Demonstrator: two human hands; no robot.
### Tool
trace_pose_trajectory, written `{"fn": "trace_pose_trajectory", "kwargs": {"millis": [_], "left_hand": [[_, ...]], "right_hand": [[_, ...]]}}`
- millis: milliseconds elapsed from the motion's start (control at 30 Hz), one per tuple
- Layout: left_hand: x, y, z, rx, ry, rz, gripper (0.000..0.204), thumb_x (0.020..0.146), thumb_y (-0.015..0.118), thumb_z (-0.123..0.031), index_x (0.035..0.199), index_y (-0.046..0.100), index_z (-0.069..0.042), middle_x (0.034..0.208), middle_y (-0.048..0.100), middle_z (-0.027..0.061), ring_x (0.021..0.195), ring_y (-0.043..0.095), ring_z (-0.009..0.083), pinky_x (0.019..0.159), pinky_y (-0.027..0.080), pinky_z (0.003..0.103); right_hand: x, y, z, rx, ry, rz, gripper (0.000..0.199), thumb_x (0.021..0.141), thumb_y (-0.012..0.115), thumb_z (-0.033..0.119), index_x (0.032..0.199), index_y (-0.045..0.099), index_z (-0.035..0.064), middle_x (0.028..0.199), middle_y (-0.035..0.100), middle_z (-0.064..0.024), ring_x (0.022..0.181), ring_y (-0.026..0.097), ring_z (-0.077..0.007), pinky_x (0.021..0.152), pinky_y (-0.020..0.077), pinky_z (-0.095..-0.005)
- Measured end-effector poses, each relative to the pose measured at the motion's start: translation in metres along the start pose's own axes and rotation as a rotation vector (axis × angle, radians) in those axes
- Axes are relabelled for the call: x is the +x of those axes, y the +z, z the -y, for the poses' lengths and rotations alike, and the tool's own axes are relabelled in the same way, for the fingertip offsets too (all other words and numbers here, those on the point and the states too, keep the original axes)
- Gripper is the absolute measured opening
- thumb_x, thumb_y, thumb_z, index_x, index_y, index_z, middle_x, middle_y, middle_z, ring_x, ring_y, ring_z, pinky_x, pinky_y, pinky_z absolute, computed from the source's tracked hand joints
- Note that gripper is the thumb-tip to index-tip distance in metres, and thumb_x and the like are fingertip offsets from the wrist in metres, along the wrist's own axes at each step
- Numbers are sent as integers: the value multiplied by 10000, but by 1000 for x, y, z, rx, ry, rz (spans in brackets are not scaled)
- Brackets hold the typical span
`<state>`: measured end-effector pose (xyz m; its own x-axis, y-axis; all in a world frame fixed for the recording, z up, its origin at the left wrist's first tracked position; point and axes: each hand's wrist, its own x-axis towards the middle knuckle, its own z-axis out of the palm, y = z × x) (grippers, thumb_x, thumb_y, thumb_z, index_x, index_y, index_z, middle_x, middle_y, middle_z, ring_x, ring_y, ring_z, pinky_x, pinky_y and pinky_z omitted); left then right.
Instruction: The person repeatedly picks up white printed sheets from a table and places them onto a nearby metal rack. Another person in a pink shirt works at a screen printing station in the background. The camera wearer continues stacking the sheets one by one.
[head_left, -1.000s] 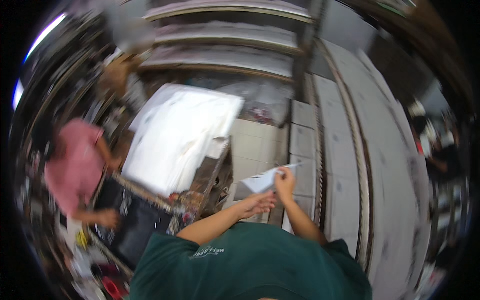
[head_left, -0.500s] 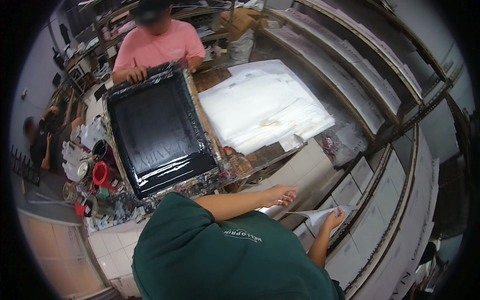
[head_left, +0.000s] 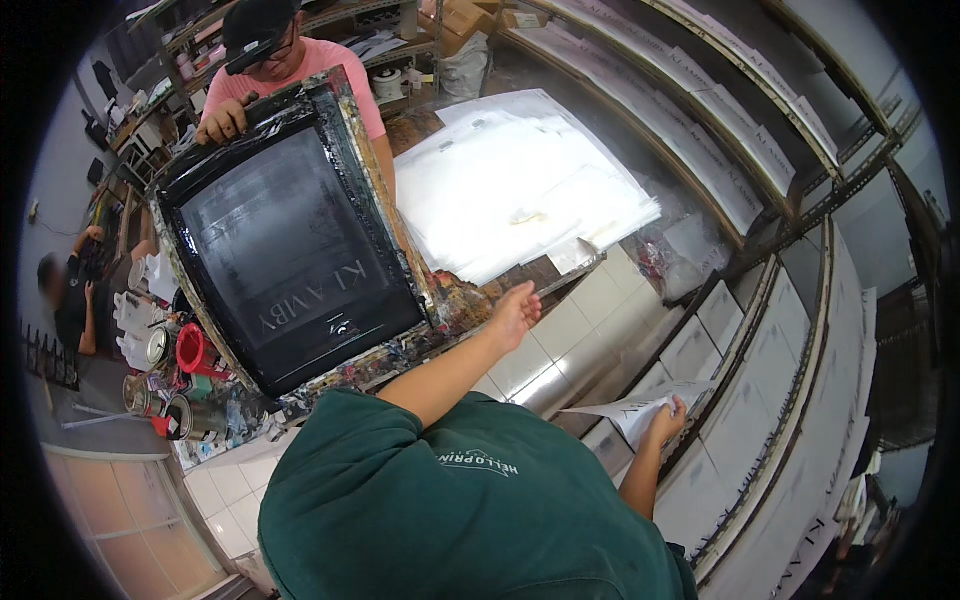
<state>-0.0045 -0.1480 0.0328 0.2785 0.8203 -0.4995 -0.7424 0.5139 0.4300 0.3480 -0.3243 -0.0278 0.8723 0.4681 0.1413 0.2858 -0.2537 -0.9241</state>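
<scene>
My right hand (head_left: 668, 422) pinches a thin white printed sheet (head_left: 632, 408) by its edge, beside the racks on the right. My left hand (head_left: 517, 316) hangs in the air near the table's front edge; it holds nothing and its fingers are loosely apart. Beyond it lies a broad stack of white sheets (head_left: 520, 185). Left of the stack, a co-worker in a pink shirt grips the far edge of a screen printing frame (head_left: 290, 250) smeared with black ink. That frame's far end is raised at a tilt.
Paint cans and a red tub (head_left: 203, 350) crowd the table's left end. Slanted shelves (head_left: 690, 130) with printed sheets rise behind the stack. Rack trays (head_left: 765, 400) with more sheets stand close on my right. Tiled floor (head_left: 560, 335) shows between table and racks. Another person is far left.
The co-worker's frame has tilted up at its far end and shifted left. My left hand has moved up and left toward the table. My right hand still holds the sheet, almost in place.
</scene>
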Motion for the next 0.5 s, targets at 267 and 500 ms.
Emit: {"fn": "trace_pose_trajectory", "kwargs": {"millis": [267, 500], "left_hand": [[58, -19, -46, -381, 307, -171, 219, 794, 627, -182, 923, 501, -58, 763, 509, 14, 701, 520, 91, 678, 487, 188], [112, -10, -105, -699, 383, -278, 633, 659, 719, -422, 1015, 451, 27, 806, 474, 66, 650, 514, 92, 614, 496, 141]], "right_hand": [[-11, -2, 1, 35, 34, -31, 331, 650, 465, -57, 955, 580, 0, 871, 588, -115, 734, 551, -192, 688, 441, -273], [-34, -15, 12, -20, 111, -6, 341, 649, 470, -39, 962, 592, 17, 707, 541, -40, 547, 455, -104, 524, 389, -237]]}}
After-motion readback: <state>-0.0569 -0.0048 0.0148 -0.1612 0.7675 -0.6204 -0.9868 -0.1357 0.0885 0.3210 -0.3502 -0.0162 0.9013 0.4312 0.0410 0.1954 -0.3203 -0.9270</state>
